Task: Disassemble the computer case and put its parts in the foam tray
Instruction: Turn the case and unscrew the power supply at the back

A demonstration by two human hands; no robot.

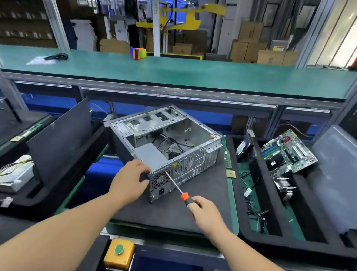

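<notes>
At the bottom centre of the frame we see a yellow box with a green button [118, 253] on the front edge of the tabletop [164, 214]. Just above it our 2 forearms reach in. Our right hand [205, 214], lower centre-right, makes its grip by curling the fingers round the orange-and-black handle of a screwdriver [180, 191]; the shaft slants up and left, and its tip meets the rear panel of the computer case [165, 147] beside the power supply's vent. Our left hand [130, 181], at centre, rests on the near left corner of the case, fingers bent round the edge, a grip holding that corner.

The case lies on its side on the dark mat at the centre of the frame, open side up, with loose cables and the grey power supply [150, 155] inside.

At the right a black foam tray [252, 224] holds a motherboard [289, 151], a drive [243, 148] and cables. At the left, another foam tray [39, 195] holds a second power supply [14, 175] with its wires.

Farther up, a green shelf [180, 73] spans the frame, carrying an orange-and-blue tape dispenser [138, 53] and a black cable [56, 56].
</notes>
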